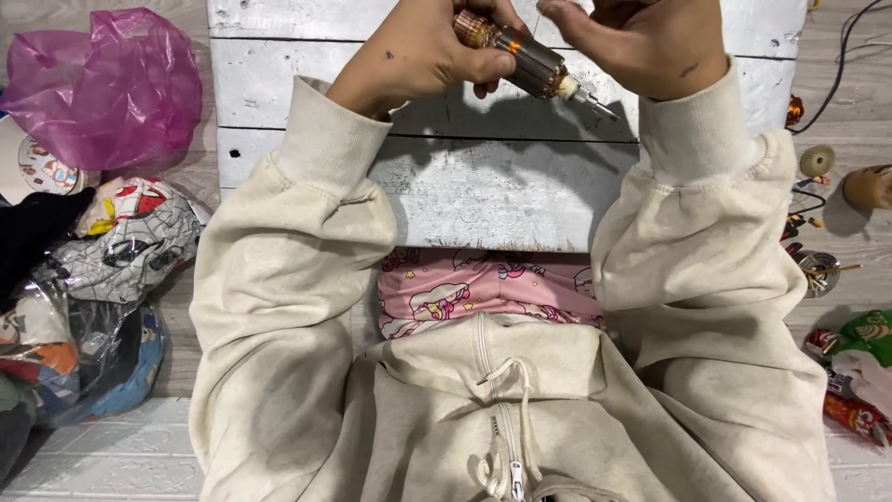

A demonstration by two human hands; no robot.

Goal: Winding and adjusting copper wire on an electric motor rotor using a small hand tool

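Observation:
My left hand grips a motor armature, a cylinder with copper windings and a thin steel shaft pointing down to the right. It is held just above a white-painted wooden board. My right hand hovers over the shaft end with its fingers curled; whether it touches the armature or holds anything is hidden. Both arms are in cream sweatshirt sleeves.
A pink plastic bag and a heap of patterned bags lie at the left. Small motor parts and black wires sit at the right, with snack wrappers below them. The floor is pale wood planks.

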